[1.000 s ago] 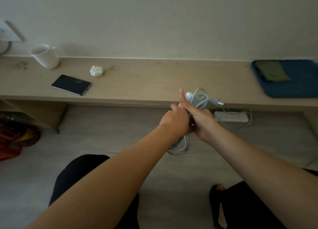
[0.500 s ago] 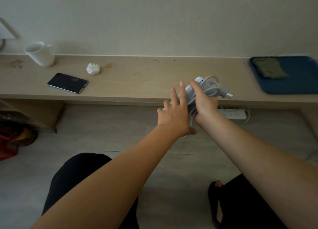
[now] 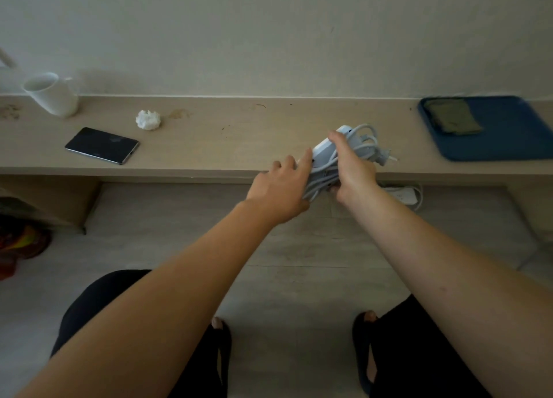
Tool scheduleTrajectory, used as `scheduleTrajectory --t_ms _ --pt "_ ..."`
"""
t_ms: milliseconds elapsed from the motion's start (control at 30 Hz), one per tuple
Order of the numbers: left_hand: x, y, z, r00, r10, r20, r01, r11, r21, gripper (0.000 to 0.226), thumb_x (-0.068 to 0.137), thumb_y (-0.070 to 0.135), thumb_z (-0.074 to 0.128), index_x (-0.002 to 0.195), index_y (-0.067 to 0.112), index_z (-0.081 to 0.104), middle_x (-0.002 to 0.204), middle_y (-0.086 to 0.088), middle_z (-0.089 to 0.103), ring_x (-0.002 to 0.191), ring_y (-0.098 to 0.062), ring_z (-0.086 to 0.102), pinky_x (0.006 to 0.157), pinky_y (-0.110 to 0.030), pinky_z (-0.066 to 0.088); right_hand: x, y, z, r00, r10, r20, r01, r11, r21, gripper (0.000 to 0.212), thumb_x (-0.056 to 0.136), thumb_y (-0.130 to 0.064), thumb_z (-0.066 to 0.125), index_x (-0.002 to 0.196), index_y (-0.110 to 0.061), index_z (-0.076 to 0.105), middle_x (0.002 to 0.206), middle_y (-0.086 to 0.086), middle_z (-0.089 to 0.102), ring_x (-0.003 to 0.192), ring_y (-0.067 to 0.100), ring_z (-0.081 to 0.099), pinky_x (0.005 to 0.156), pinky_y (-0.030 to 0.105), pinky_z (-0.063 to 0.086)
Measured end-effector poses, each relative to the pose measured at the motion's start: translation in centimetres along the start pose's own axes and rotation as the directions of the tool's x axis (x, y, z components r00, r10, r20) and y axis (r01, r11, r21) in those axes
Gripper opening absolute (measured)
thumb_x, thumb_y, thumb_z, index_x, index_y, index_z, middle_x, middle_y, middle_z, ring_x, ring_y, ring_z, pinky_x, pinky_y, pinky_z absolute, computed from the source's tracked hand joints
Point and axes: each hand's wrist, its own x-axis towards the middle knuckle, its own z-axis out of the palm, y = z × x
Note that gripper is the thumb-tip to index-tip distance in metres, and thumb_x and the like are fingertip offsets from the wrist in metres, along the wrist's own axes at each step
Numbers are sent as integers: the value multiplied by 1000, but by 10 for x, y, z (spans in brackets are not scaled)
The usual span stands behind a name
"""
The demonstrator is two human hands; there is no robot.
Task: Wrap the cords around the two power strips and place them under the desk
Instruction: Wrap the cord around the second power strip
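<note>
Moved since the earlier frames: bundle carried farther and to the right, now over the near edge of the bench (image 3: 239, 140); hanging loop of cord (image 3: 366, 144) gathered in; left hand (image 3: 279, 188) off its grip. Item: wrapped power strip (image 3: 322, 155), white, tilted with its far end up, held in the air above the bench edge. Coils: several turns round the body, loose on the far right side; plug (image 3: 387, 155) juts out to the right, free. Grip: right hand (image 3: 354, 173) clasps strip and coils together across the middle. The left hand is released, fingers straight, index tip touching the strip's left side. Companion item: second power strip (image 3: 402, 194), on the floor under the bench, just right of the forearms; how fully its cord is wound cannot be told. Step in hand, by judgement: settling the last turns before stowing. Handling note: keep the right clasp across every turn so none slips; tuck the plug under a coil; steady the low end with the left hand; lower below the bench edge, set down beside the second strip, and let go only once it lies flat.
</note>
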Motion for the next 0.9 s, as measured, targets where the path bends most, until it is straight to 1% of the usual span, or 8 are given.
scheduleTrajectory --t_ms 200,267,400,500,600,667,833,900 --pt "-8 -7 18 994 42 106 -40 999 -23 106 93 49 68 164 9 0 150 -20 41 132 -38 49 97 -53 52 0 24 -4 999 14 -51 -17 998 -53 52 63 -43 94 96 -18 62 93 2 76 72 20 76 58 33 60" --pt "-10 1 33 994 -2 112 1 1000 9 112 90 56 70 164 9 -1 152 -17 39 133 -36 49 99 -52 52 0 32 -6 997 -11 -71 6 997 -77 61 62 -43 94 107 -16 62 100 3 75 78 23 75 65 37 62" --pt "-15 19 53 997 -39 -66 56 962 268 110 90 52 66 164 11 -5 162 -21 28 144 -44 36 110 -60 41 3 34 -7 994 -23 -110 20 1000 -21 63 60 -45 93 107 -15 65 100 3 76 79 22 76 73 40 65" --pt "-16 28 62 950 132 -285 21 879 477 74 101 27 40 164 6 6 165 -22 31 149 -45 33 115 -65 35 3 27 -7 994 18 -107 -10 998 68 50 61 -45 92 94 -16 68 93 1 78 76 22 78 73 41 66" --pt "-17 34 70 882 258 -395 13 824 567 53 108 14 25 158 7 38 153 -21 52 136 -43 54 109 -65 44 3 27 -12 992 93 -89 -81 987 135 47 63 -44 92 91 -14 71 89 1 79 74 22 78 75 43 66" --pt "-14 37 72 837 302 -457 42 796 604 45 109 16 37 151 9 52 144 -20 62 125 -43 63 103 -61 51 1 28 -16 989 132 -65 -122 983 140 44 65 -44 92 90 -13 73 86 1 80 71 21 79 74 41 66" --pt "-5 52 70 794 310 -524 71 808 585 44 105 14 42 145 10 60 127 -16 72 103 -38 72 88 -54 58 5 17 -26 992 120 -33 -117 989 91 49 68 -44 90 99 -11 73 91 2 80 73 20 79 72 37 66" --pt "-8 62 69 853 249 -458 45 840 541 47 104 11 38 147 10 58 120 -15 73 95 -36 72 82 -50 59 5 15 -31 988 156 -2 -156 988 18 55 71 -49 88 109 -13 71 100 4 79 83 24 78 77 41 65"
